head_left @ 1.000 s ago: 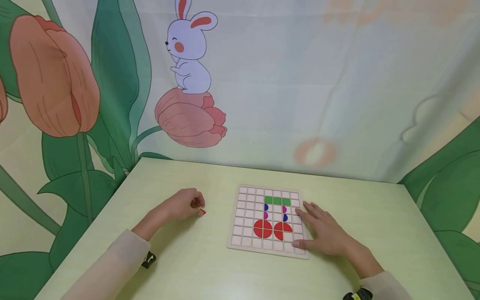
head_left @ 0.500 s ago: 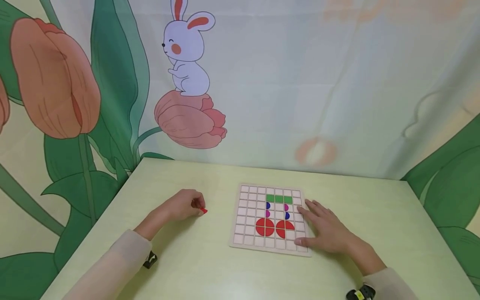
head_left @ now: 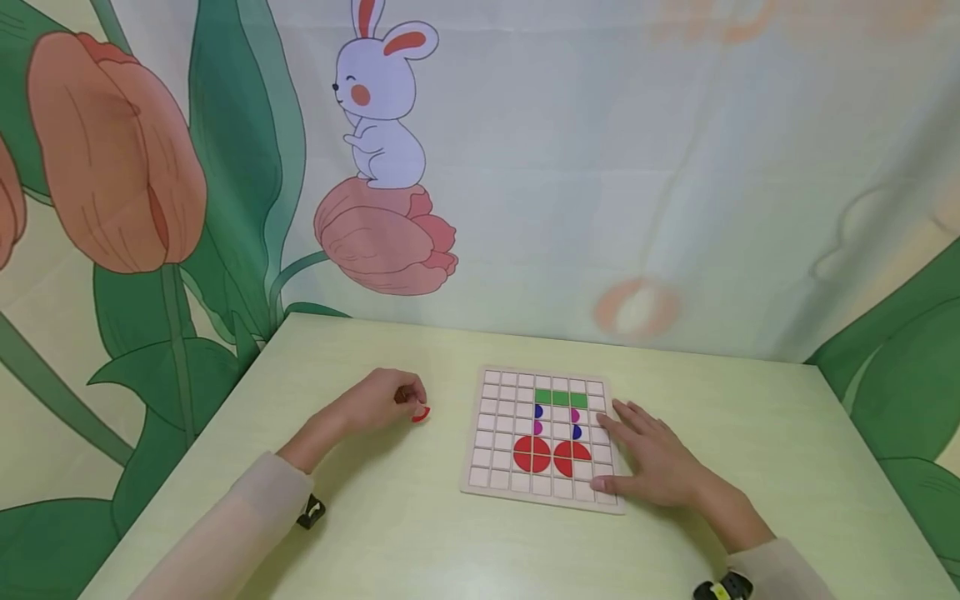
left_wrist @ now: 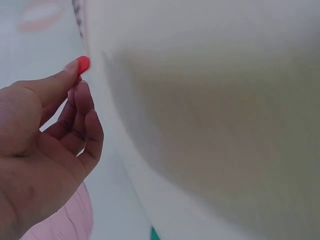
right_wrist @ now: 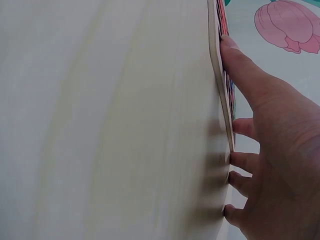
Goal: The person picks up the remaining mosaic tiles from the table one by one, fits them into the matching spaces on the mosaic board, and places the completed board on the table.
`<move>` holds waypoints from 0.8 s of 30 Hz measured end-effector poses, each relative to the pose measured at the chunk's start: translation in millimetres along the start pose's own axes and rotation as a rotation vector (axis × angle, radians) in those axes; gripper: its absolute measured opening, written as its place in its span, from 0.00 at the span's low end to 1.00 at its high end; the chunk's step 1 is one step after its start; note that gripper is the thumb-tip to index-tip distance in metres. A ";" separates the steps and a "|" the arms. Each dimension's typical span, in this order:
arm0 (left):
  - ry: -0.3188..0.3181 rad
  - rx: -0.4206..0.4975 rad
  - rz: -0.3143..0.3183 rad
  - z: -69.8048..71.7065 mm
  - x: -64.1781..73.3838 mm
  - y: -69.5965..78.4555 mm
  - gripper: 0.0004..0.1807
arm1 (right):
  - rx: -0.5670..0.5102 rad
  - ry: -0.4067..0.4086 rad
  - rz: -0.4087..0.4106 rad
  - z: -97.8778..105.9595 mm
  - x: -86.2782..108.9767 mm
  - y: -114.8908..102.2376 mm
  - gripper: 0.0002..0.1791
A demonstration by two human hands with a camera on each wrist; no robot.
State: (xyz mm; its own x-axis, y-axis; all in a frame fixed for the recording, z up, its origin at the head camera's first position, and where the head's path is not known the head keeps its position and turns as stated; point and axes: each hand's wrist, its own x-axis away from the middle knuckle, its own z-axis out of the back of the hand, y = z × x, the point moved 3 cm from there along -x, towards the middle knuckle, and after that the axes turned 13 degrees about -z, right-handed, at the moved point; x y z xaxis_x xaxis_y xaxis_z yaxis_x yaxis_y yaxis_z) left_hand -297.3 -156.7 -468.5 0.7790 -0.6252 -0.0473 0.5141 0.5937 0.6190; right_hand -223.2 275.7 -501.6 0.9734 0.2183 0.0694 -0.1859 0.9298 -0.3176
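My left hand (head_left: 378,400) pinches a small red piece (head_left: 422,414) with a curved edge between thumb and fingertips, above the table left of the board. In the left wrist view the red piece (left_wrist: 84,64) sticks out past the thumb. A square pale grid board (head_left: 482,454) lies on the table. It bears three green squares in a row, blue and magenta half circles, a full red circle and three red quarters beside a pale square. My right hand (head_left: 652,458) rests at the board's right edge, fingers spread, thumb and index fingertip on the rim.
The pale yellow-green table (head_left: 360,533) extends around the board. Behind it hangs a cloth (head_left: 540,167) printed with a rabbit, tulips and leaves. Each wrist carries a black strap (head_left: 723,586) below a light sleeve (head_left: 232,525).
My left hand has moved slightly right, towards the board, with the red piece, which now shows its curved edge. My right hand stays at the board's right edge. The head view has shifted slightly.
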 end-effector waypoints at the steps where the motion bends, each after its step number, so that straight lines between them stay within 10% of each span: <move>1: -0.003 0.003 -0.018 -0.7 -3.0 4.3 0.01 | 0.000 -0.001 -0.004 -0.1 0.3 0.0 0.60; 24: -0.100 0.078 -0.300 -34.5 -56.7 89.1 0.05 | 0.003 0.001 -0.033 -5.2 6.4 -2.4 0.61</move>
State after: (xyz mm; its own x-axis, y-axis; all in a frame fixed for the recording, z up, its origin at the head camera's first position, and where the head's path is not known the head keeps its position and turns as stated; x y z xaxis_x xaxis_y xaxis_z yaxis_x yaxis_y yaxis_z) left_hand -283.3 -50.9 -437.7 0.5558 -0.8154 -0.1619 0.6832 0.3370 0.6478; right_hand -215.8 273.3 -505.4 0.9792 0.1871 0.0784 -0.1541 0.9375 -0.3121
